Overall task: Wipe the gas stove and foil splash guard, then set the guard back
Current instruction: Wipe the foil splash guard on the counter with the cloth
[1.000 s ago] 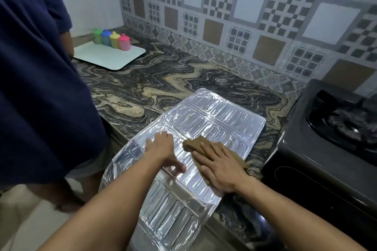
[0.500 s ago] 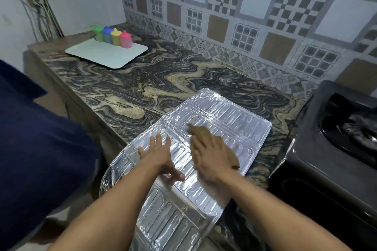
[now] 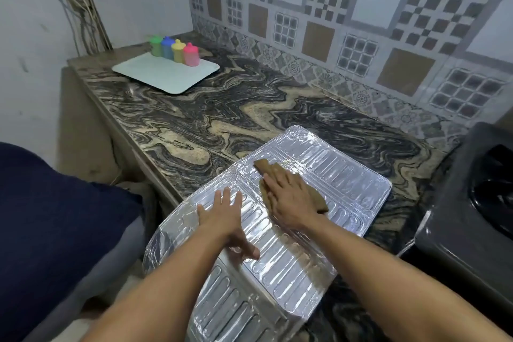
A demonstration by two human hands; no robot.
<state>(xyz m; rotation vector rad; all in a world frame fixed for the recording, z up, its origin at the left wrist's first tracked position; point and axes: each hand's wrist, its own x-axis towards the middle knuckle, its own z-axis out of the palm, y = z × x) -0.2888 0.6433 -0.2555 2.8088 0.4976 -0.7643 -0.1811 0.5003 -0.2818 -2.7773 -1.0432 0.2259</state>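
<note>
My hands wiping a foil splash guard (image 3: 319,175) lying flat on a marbled counter (image 3: 222,119), frame centre.

My right hand (image 3: 288,197) presses a brown cloth (image 3: 273,169) flat-fingered; my left hand (image 3: 222,216) rests spread on the foil. Gas stove (image 3: 472,216) at right edge.

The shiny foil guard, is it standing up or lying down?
Lying down. The ribbed silver foil splash guard lies spread on the marbled countertop, overhanging its front edge.

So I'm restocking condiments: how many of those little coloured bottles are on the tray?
4, in a row at the far edge of the white tray: green bottle, blue bottle, yellow bottle, pink bottle. None appears hidden behind them.
</note>
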